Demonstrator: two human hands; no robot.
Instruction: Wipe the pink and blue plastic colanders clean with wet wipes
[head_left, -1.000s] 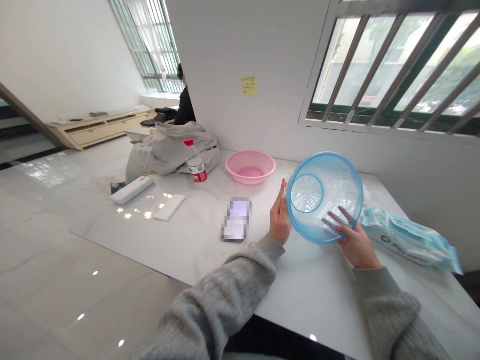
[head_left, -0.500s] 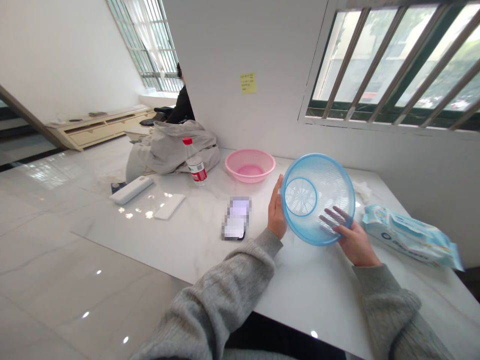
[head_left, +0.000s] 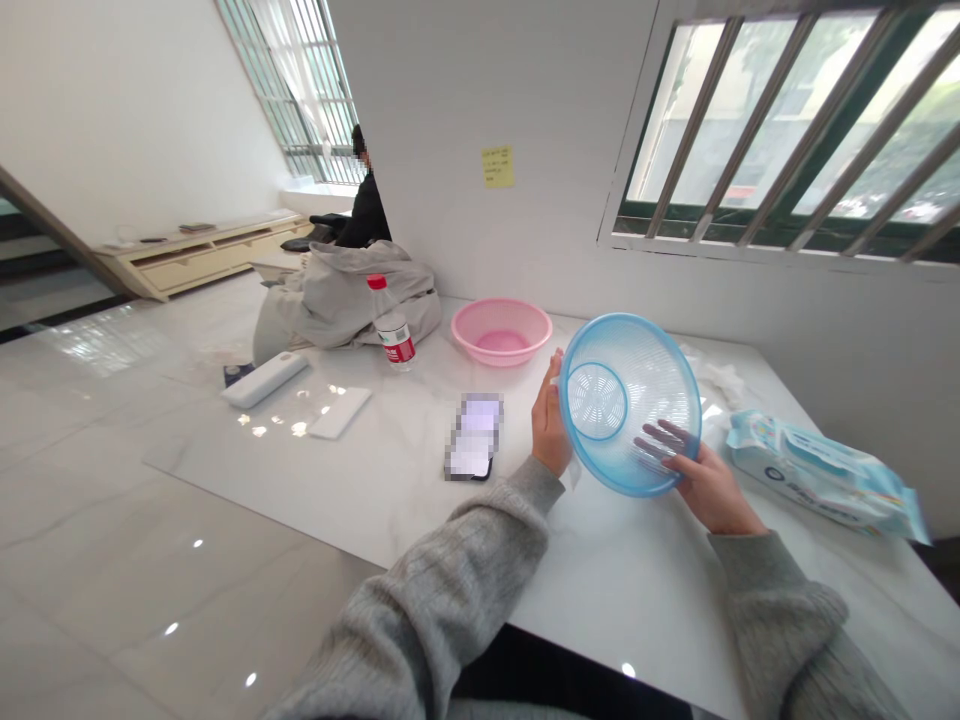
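Room: white walls, a pale glossy floor [head_left: 97,560] at the left, a person [head_left: 367,212] in black beyond the wall's end, a barred window [head_left: 795,130] at upper right.
Worktop's left end: a long white case [head_left: 266,380] near the left edge, a flat white slab [head_left: 341,413] beside it, a grey cloth bundle [head_left: 322,295] behind.
Bottle: a red-capped bottle [head_left: 394,335] upright just in front of the bundle.
Middle of the worktop [head_left: 420,500]: a phone [head_left: 474,437] lying flat, and a pink basket [head_left: 501,335] near the back edge.
My left hand [head_left: 551,425]: fingers together along the outside of the rim, holding that side; my thumb is hidden.
Blue basket [head_left: 637,400]: tilted, mouth toward me, between both hands over the worktop's right half; I can't tell whether it touches down.
Handling: I judge it light, thin and springy, its rim rather slippery; opposite sides of the rim make the best hold, without squeezing the mesh.
My right hand [head_left: 712,490]: clamped on the lower right rim, thumb in front, fingers spread behind the mesh.
Right edge: a blue wipes pack [head_left: 825,475] lies near it.
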